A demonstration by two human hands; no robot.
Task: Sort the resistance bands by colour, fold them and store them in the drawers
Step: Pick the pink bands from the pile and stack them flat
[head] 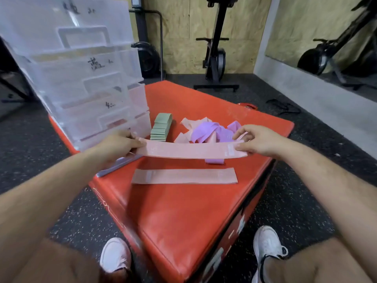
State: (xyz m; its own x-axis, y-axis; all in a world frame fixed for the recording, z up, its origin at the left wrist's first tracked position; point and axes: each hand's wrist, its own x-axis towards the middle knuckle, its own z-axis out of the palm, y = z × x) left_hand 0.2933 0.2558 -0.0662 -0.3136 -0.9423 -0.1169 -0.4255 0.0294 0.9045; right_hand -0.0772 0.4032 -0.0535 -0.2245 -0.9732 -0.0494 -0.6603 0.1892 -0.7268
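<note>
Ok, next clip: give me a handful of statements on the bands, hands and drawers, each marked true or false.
1. Both hands hold one pink band stretched between them. True: the left hand and the right hand each grip an end of the held pink band.
2. The green bands are still in a loose heap. False: the green bands sit folded in a neat row beside the drawer unit.
3. A second pink band lies flat on the red box. True: the flat pink band rests on the red box.
4. The loose pile holds only purple bands. False: the loose pile mixes purple and pink.
</note>
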